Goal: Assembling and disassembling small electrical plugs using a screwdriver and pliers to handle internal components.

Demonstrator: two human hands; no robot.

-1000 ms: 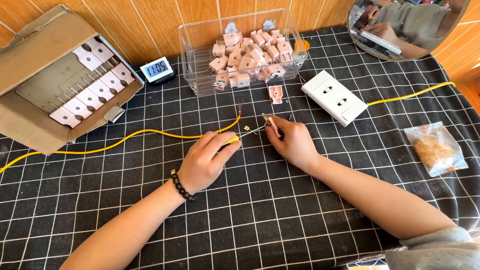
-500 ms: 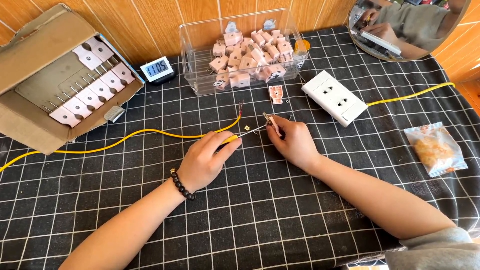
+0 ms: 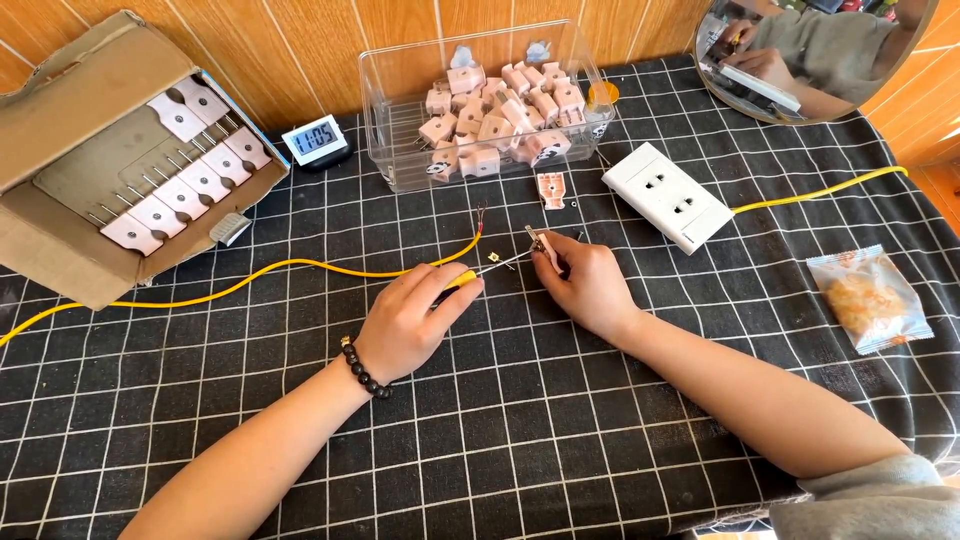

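Observation:
My left hand (image 3: 410,322) grips a yellow-handled screwdriver (image 3: 462,279) whose thin shaft points right toward my right hand (image 3: 587,282). The right hand pinches a small pink plug part (image 3: 543,247) just above the black grid cloth. A small brass piece (image 3: 495,259) sits at the screwdriver's tip between the hands. A yellow wire (image 3: 300,267) with a bared end (image 3: 481,216) curves past the left hand. Another pink plug half (image 3: 550,189) lies flat on the cloth behind the right hand.
A clear plastic bin (image 3: 385,120) holds several pink plugs. A white socket block (image 3: 667,195) with a yellow cord lies at right. An open cardboard box (image 3: 60,250) of pronged plates stands at left, beside a small digital clock (image 3: 314,139). A snack packet (image 3: 867,298) lies at far right, a round mirror (image 3: 800,60) behind.

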